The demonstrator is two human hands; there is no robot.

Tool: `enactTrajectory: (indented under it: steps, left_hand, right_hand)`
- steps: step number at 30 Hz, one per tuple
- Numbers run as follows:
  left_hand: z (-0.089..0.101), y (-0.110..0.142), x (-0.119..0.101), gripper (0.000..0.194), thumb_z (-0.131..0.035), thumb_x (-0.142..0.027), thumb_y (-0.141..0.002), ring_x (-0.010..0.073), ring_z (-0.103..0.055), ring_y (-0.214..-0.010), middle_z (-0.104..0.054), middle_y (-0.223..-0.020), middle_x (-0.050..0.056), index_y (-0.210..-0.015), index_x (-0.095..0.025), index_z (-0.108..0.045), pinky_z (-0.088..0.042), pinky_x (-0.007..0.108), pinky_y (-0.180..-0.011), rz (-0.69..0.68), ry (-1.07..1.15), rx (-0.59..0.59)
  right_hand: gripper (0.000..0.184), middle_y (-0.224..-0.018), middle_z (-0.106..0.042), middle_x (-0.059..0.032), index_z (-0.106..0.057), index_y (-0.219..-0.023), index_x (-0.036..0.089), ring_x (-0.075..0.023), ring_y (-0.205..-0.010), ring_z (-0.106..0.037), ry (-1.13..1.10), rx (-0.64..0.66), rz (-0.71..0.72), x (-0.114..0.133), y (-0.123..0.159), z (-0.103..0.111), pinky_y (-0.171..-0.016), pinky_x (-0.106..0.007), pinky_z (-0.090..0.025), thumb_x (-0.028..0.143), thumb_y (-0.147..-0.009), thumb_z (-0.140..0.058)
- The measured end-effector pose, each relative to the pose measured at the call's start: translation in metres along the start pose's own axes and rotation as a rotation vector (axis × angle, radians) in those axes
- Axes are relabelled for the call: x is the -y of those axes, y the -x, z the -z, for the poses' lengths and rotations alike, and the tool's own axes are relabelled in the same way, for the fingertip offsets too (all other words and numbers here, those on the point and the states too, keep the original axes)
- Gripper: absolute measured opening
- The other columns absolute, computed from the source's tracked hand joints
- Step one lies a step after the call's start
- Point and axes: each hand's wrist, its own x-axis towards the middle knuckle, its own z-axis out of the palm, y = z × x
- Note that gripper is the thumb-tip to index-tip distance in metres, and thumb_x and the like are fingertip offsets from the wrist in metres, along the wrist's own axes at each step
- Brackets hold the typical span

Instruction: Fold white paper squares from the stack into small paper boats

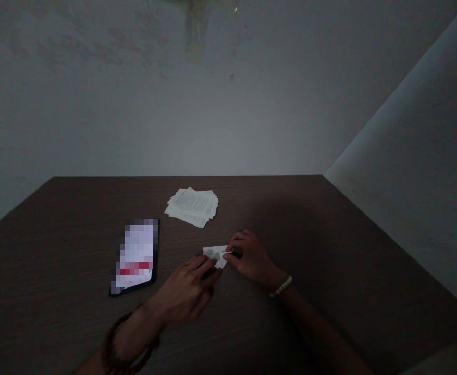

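Note:
A small white slip of paper (214, 252) with visible creases lies low over the table between my two hands. From the left, my left hand (191, 286) reaches in with its fingers together, and the fingertips press on the paper's near left part. My right hand (250, 256) pinches the right edge of the slip between thumb and fingers. A dark patch shows within the curl of that hand; I cannot tell whether it is an object or shadow. The fingers cover the slip's near edge and right end.
A loose stack of printed paper slips (194, 204) lies farther back. A phone (136, 255) with a lit, blurred screen lies left of my hands. The brown wooden table (353, 271) meets a grey wall (275, 114) at the back.

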Motion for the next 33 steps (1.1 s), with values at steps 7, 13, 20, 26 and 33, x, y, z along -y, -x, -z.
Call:
enactTrajectory:
  steps: [7, 13, 20, 26, 33]
  left_hand:
    - [-0.0055, 0.0037, 0.0022, 0.043, -0.047, -0.014, -0.079, 0.0299, -0.053, -0.112, -0.059, -0.121, 0.015, -0.12, -0.011, -0.059, -0.048, 0.046, -0.095, -0.023, -0.016, -0.054]
    - [-0.0033, 0.0014, 0.0014, 0.049, -0.047, -0.014, -0.078, 0.0293, -0.054, -0.111, -0.06, -0.119, 0.015, -0.126, -0.009, -0.055, -0.048, 0.045, -0.095, -0.024, -0.014, -0.043]
    - [0.0022, -0.0009, -0.0019, 0.045, -0.045, -0.014, -0.078, 0.0294, -0.054, -0.109, -0.061, -0.113, 0.014, -0.121, -0.009, -0.058, -0.049, 0.045, -0.093, -0.016, 0.009, -0.034]
    - [-0.0042, 0.0018, 0.0017, 0.043, -0.047, -0.015, -0.077, 0.0292, -0.054, -0.111, -0.061, -0.116, 0.015, -0.117, -0.01, -0.06, -0.048, 0.045, -0.093, -0.038, 0.01, -0.085]
    - [-0.0051, 0.0026, 0.0024, 0.047, -0.047, -0.015, -0.077, 0.0306, -0.054, -0.112, -0.061, -0.119, 0.017, -0.123, -0.008, -0.057, -0.047, 0.047, -0.094, -0.042, 0.013, -0.077]
  right_hand:
    - [0.012, -0.083, -0.064, -0.0015, -0.066, -0.072, 0.02, -0.0186, -0.085, -0.053, 0.036, -0.021, -0.007, 0.0048, 0.0008, -0.0013, -0.081, -0.033, -0.04, 0.023, -0.074, -0.078]
    - [0.013, -0.084, -0.063, -0.001, -0.065, -0.071, 0.02, -0.018, -0.084, -0.053, 0.035, -0.043, -0.025, 0.0051, 0.002, -0.0035, -0.08, -0.033, -0.04, 0.024, -0.075, -0.077]
    - [0.013, -0.084, -0.063, -0.0018, -0.065, -0.071, 0.02, -0.0186, -0.085, -0.053, 0.053, -0.039, -0.035, 0.0071, 0.0023, -0.0043, -0.081, -0.033, -0.041, 0.025, -0.076, -0.075]
    - [0.013, -0.084, -0.063, -0.0015, -0.064, -0.071, 0.02, -0.0183, -0.084, -0.053, 0.037, -0.051, -0.038, 0.0076, 0.0011, -0.0035, -0.081, -0.033, -0.041, 0.023, -0.076, -0.075]
    - [0.012, -0.084, -0.063, -0.0012, -0.064, -0.071, 0.02, -0.0185, -0.085, -0.053, 0.036, -0.069, -0.032, 0.0076, 0.0024, -0.0051, -0.082, -0.034, -0.041, 0.023, -0.077, -0.074]
